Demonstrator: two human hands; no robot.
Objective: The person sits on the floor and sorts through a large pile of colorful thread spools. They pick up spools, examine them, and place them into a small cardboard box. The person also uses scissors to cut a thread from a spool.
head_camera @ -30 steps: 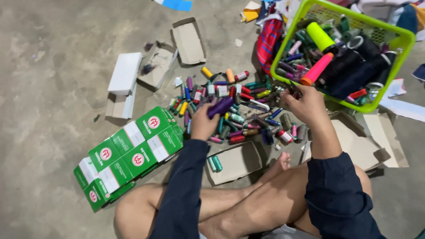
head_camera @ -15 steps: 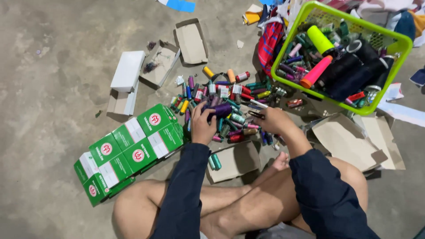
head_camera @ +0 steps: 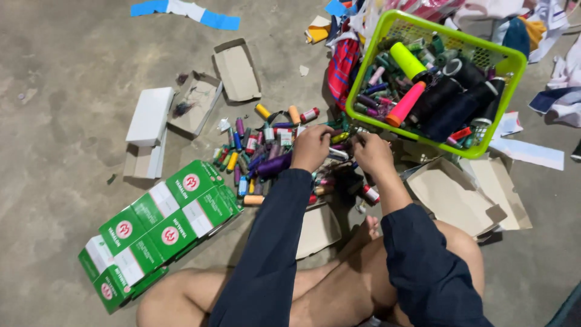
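Note:
A heap of small thread spools [head_camera: 266, 142] in many colours lies on the concrete floor in front of my crossed legs. My left hand [head_camera: 311, 145] rests on the heap's right part, fingers curled down into the spools. A purple spool [head_camera: 273, 165] lies just left of that wrist. My right hand [head_camera: 372, 151] is close beside it, knuckles up and fingers bent into the same spools. Both hands nearly meet. What the fingers hold is hidden. Both arms wear dark blue sleeves.
A lime green basket [head_camera: 514, 63] of large thread cones stands at the upper right. Green and white boxes [head_camera: 160, 227] are stacked at the lower left. Opened cardboard boxes [head_camera: 236, 69] and a white box [head_camera: 149, 115] lie behind the heap. Flattened cardboard [head_camera: 460, 197] lies by my right knee, cloth scraps beyond.
My right hand has come back from near the basket to the heap, next to my left hand. The left hand has shifted right and lowered onto the spools.

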